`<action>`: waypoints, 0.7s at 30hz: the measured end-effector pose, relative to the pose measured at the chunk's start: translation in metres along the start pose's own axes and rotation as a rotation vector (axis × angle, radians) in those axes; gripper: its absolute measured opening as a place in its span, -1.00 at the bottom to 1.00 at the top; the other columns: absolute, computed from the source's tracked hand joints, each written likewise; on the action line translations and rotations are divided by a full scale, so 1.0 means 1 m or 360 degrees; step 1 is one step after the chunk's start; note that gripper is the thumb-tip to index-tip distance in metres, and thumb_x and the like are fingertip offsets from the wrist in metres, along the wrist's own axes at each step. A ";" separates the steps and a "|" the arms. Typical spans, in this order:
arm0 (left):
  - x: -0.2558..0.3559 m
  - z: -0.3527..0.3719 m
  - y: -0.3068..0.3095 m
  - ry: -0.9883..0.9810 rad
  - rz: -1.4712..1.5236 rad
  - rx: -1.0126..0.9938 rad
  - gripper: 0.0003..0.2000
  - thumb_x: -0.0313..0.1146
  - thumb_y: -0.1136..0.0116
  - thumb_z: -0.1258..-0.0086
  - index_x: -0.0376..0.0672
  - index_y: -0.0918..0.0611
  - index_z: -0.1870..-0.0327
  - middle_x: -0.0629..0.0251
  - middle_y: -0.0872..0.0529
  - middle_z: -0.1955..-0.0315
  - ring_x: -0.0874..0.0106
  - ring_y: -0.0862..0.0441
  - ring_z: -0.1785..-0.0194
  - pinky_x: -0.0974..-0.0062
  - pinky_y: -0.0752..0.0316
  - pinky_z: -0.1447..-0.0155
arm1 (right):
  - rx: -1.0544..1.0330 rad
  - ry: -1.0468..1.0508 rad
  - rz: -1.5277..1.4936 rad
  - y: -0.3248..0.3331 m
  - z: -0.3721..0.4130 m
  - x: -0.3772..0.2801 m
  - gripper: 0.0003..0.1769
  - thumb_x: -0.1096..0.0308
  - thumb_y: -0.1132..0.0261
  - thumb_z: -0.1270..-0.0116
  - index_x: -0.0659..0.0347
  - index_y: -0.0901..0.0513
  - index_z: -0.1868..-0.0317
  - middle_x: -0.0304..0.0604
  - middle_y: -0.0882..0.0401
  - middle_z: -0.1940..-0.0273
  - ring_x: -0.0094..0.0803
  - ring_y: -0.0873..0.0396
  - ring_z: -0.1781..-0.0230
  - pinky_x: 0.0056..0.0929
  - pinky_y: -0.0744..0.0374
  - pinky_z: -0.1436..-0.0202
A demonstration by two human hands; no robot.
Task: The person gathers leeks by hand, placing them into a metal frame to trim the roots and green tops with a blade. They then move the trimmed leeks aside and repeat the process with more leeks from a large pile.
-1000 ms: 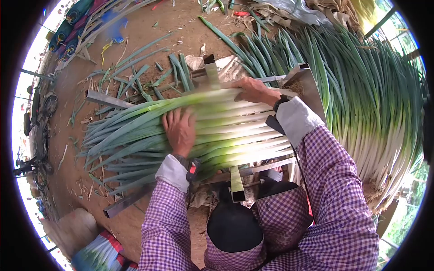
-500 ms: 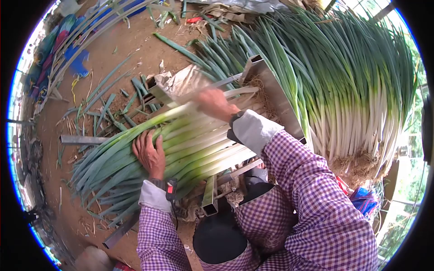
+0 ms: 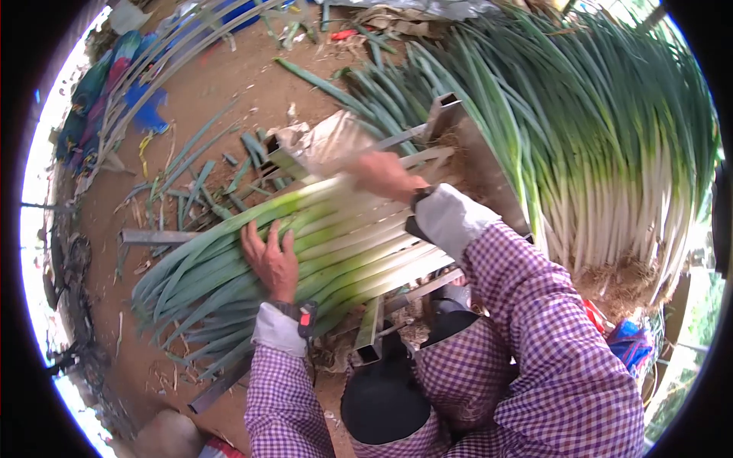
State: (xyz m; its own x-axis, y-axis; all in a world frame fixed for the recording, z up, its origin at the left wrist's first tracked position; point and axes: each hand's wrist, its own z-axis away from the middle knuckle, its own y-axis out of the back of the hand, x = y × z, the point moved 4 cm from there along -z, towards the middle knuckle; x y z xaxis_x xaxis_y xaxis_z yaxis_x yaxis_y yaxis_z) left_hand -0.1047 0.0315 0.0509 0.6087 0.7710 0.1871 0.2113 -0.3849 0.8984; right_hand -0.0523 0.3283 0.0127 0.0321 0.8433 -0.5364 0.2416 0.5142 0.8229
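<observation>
A bundle of long green onions (image 3: 347,252) lies across a metal rack, white ends right and green leaves left. My left hand (image 3: 272,262) rests on the bundle where pale green turns to dark leaf, its fingers spread. Over the upper edge of the stalks is my right hand (image 3: 382,175), smeared by motion, so its grip is hidden from me. Root ends of the bundle lie near the rack's upright metal plate (image 3: 489,160).
A large pile of green onions (image 3: 611,168) stands at the right, roots toward me. Cut leaf pieces (image 3: 200,187) litter the dirt floor at left. Metal bars (image 3: 156,237) stick out from the rack. Blue plastic (image 3: 146,107) lies at upper left. My knees are below the rack.
The whole view has shifted a little, so things appear further right. My left hand stays spread on the onions, and my right hand remains blurred above the upper stalks.
</observation>
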 end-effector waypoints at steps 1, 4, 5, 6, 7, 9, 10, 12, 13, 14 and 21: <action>-0.001 0.000 -0.003 0.0000 -0.0001 -0.0023 -0.64 -0.10 -0.29 -0.45 -0.06 -0.72 -0.15 0.04 -0.44 -0.38 -0.03 -0.28 -0.50 -0.06 -0.25 -0.48 | 0.0016 0.0013 -0.0034 0.002 0.003 0.000 -0.72 0.23 -0.46 -0.17 0.04 -0.79 0.09 0.00 -0.76 0.24 0.03 -0.73 0.15 0.00 -0.65 0.09; -0.006 0.002 -0.009 0.0004 -0.0095 -0.0101 -0.64 -0.11 -0.25 -0.47 -0.10 -0.66 -0.16 0.04 -0.43 -0.42 -0.06 -0.26 -0.52 -0.10 -0.16 -0.51 | -0.0303 -0.0188 0.0071 0.023 -0.001 -0.019 -0.60 0.20 -0.53 -0.12 0.00 -0.80 -0.01 -0.02 -0.78 0.19 -0.01 -0.74 0.09 -0.04 -0.65 0.02; -0.005 0.000 -0.011 0.0000 -0.0127 -0.0130 -0.64 -0.12 -0.23 -0.48 -0.12 -0.64 -0.17 0.04 -0.43 -0.42 -0.08 -0.25 -0.52 -0.11 -0.13 -0.52 | -0.0309 -0.0182 0.0046 0.025 -0.001 -0.019 -0.59 0.20 -0.53 -0.13 -0.01 -0.80 -0.04 -0.01 -0.79 0.18 -0.01 -0.74 0.07 -0.05 -0.65 0.00; -0.005 -0.001 -0.010 -0.0002 -0.0153 -0.0194 -0.63 -0.11 -0.22 -0.49 -0.13 -0.63 -0.17 0.05 -0.44 -0.42 -0.08 -0.25 -0.52 -0.12 -0.10 -0.53 | -0.0314 -0.0176 0.0024 0.025 0.000 -0.017 -0.58 0.21 -0.53 -0.13 -0.03 -0.81 -0.06 -0.01 -0.79 0.16 -0.02 -0.75 0.06 -0.06 -0.65 -0.02; -0.004 -0.003 -0.009 -0.0006 -0.0175 -0.0262 -0.63 -0.10 -0.21 -0.49 -0.13 -0.62 -0.17 0.05 -0.45 -0.42 -0.08 -0.26 -0.52 -0.12 -0.07 -0.53 | -0.0321 -0.0176 0.0004 0.024 0.000 -0.017 -0.57 0.21 -0.52 -0.14 -0.04 -0.81 -0.08 0.00 -0.79 0.15 -0.03 -0.75 0.05 -0.07 -0.65 -0.04; -0.001 -0.007 -0.006 -0.0096 -0.0224 -0.0311 -0.62 -0.10 -0.20 -0.49 -0.17 -0.61 -0.15 0.09 -0.51 -0.36 -0.05 -0.29 -0.50 -0.16 0.01 -0.53 | -0.0353 -0.0196 -0.0036 0.021 -0.002 -0.013 -0.57 0.21 -0.52 -0.14 -0.03 -0.81 -0.07 0.01 -0.80 0.15 -0.02 -0.75 0.04 -0.08 -0.64 -0.06; 0.000 -0.009 -0.004 -0.0133 -0.0219 -0.0330 -0.62 -0.10 -0.20 -0.49 -0.17 -0.60 -0.15 0.09 -0.53 -0.34 -0.03 -0.32 -0.48 -0.18 0.01 -0.52 | -0.0374 -0.0207 -0.0053 0.019 -0.001 -0.011 -0.57 0.22 -0.52 -0.14 -0.03 -0.81 -0.07 0.01 -0.80 0.15 -0.02 -0.75 0.04 -0.08 -0.64 -0.06; 0.001 -0.016 0.003 -0.0214 -0.0206 -0.0358 -0.62 -0.11 -0.21 -0.49 -0.18 -0.60 -0.14 0.10 -0.57 -0.29 0.02 -0.37 -0.44 -0.20 0.02 -0.52 | -0.0352 -0.0199 -0.0061 0.018 0.001 -0.009 -0.58 0.23 -0.52 -0.14 -0.02 -0.81 -0.06 0.02 -0.79 0.15 0.00 -0.75 0.05 -0.08 -0.64 -0.06; 0.000 -0.020 0.006 -0.0209 -0.0169 -0.0384 -0.61 -0.10 -0.24 -0.47 -0.19 -0.60 -0.12 0.12 -0.60 -0.25 0.07 -0.44 -0.38 -0.22 0.01 -0.51 | -0.0337 -0.0193 -0.0065 0.017 0.000 -0.008 -0.58 0.23 -0.52 -0.14 -0.02 -0.81 -0.06 0.03 -0.79 0.15 0.01 -0.74 0.05 -0.08 -0.64 -0.06; -0.001 -0.024 0.008 -0.0171 -0.0131 -0.0444 -0.60 -0.09 -0.25 -0.46 -0.20 -0.60 -0.13 0.11 -0.60 -0.25 0.08 -0.45 -0.37 -0.21 0.00 -0.50 | -0.0322 -0.0189 -0.0069 0.017 0.000 -0.007 -0.58 0.24 -0.52 -0.14 -0.01 -0.81 -0.06 0.03 -0.79 0.15 0.02 -0.74 0.05 -0.08 -0.64 -0.06; -0.004 -0.034 0.002 -0.0217 -0.0095 -0.0418 -0.50 -0.02 -0.24 -0.46 -0.16 -0.61 -0.27 0.11 -0.58 -0.23 0.12 -0.45 -0.34 -0.08 -0.10 -0.47 | -0.0326 -0.0089 -0.0183 0.018 0.000 -0.005 -0.62 0.25 -0.49 -0.19 0.05 -0.81 -0.05 0.07 -0.79 0.20 0.04 -0.74 0.07 -0.06 -0.64 -0.07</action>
State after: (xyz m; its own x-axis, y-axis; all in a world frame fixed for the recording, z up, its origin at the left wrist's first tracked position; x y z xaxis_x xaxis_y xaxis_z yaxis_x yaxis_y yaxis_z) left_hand -0.1326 0.0451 0.0649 0.7018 0.7065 0.0916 0.0560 -0.1828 0.9815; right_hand -0.0484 0.3337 0.0303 0.0709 0.7705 -0.6335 0.0453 0.6320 0.7736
